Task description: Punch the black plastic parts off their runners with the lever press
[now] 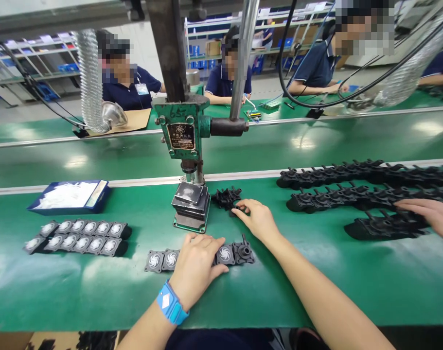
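- At the left, a blue box (pixel 41 210) of white pieces (pixel 66 196) lies on the green tabletop (pixel 79 296).
- Nearer the person, two rows of white-centred black parts (pixel 83 236) sit side by side.
- The left hand (pixel 197 260), a blue band (pixel 170 302) on its wrist, lies over the middle of a single row of square parts (pixel 224 253); its fingers are slightly parted, the thumb spread away. The row's rightmost part shows a black fitting instead of a white centre.
- Behind that hand, a finned metal block (pixel 190 206) stands under the green press (pixel 181 131).
- Just right of the block is a cluster of black fittings (pixel 226 197).
- The right hand (pixel 256 218) pinches a black piece (pixel 239 210) beside the cluster, between thumb and forefinger.
- At the far right, another person's hand (pixel 434 216) reaches over long rows of black fittings (pixel 352 198).
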Demonstrator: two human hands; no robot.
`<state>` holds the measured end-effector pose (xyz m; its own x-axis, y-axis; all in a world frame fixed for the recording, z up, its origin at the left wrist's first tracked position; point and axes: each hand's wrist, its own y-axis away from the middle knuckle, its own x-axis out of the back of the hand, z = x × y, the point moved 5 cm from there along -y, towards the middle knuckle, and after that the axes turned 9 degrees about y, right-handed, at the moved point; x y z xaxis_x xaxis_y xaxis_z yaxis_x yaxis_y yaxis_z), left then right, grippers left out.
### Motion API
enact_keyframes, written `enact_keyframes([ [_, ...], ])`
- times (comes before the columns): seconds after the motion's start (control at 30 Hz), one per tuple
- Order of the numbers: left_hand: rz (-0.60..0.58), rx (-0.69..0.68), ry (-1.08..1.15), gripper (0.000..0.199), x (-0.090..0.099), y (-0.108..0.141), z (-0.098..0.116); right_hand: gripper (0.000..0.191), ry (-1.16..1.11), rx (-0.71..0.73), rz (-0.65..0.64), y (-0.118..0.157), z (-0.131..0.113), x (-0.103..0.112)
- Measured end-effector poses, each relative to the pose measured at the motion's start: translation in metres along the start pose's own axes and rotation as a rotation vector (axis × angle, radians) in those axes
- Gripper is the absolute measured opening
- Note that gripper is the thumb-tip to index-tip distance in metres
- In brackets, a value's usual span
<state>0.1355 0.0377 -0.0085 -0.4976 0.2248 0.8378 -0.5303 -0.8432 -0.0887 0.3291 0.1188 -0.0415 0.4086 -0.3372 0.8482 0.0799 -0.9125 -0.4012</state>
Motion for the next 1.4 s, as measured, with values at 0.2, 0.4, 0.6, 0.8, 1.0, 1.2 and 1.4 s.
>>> enact_keyframes([
  [0.2, 0.004, 0.037, 0.062, 0.085, -0.003, 0.002, -0.007, 0.024, -0.061, 0.083, 0.103, 0.034, -0.039, 0.073],
  [0.4, 0.052, 0.028, 0.125, 0.104, -0.004, 0.003, -0.009, 0.014, -0.073, 0.323, 0.085, 0.068, -0.098, 0.083],
  [0.6, 0.031, 0.031, 0.153, 0.106, -0.005, 0.003, -0.01, 0.022, -0.078, 0.369, 0.054, 0.068, -0.101, 0.06],
  [0.8, 0.014, 0.044, 0.151, 0.09, -0.007, 0.001, -0.013, 0.022, -0.068, 0.375, -0.046, 0.063, -0.097, 0.057],
  [1.0, 0.008, 0.058, 0.152, 0.084, -0.009, 0.0, -0.014, 0.02, -0.038, 0.379, 0.02, 0.067, -0.096, 0.059],
  [1.2, 0.019, 0.078, 0.143, 0.086, -0.008, 0.0, -0.012, 0.02, -0.103, 0.384, 0.005, 0.065, -0.098, 0.06],
  [1.4, 0.014, 0.081, 0.161, 0.07, -0.004, -0.001, -0.011, 0.022, -0.054, 0.408, -0.022, 0.062, -0.099, 0.058],
])
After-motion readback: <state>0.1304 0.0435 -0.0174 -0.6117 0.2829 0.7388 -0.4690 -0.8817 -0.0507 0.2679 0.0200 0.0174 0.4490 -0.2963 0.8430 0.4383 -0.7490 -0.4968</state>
